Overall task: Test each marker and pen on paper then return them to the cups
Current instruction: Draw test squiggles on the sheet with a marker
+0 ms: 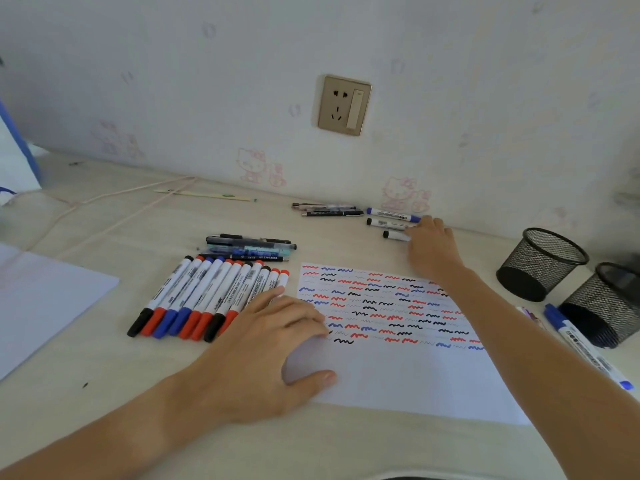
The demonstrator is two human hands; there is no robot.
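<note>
Right hand going for the far markers, left hand pinning the paper

Head view: the right hand [429, 242] is reaching to the far side of the bench [104, 393], its fingers landing on a small group of three markers [389, 221] near the wall; can't tell if they're pinching one yet or just touching, since the hand hides the marker ends. The left hand [273, 337] is lying flat with fingers loosely spread, pressing down the left edge of the scribbled paper [398, 375]. A long row of markers [207, 299] is sitting just left of the paper, with pens [249, 247] beyond it. Two mesh cups [543, 265] are standing at the right. These markers look light, stiff and smooth, so they'd probably roll; I'd grab one mid-barrel.
</note>
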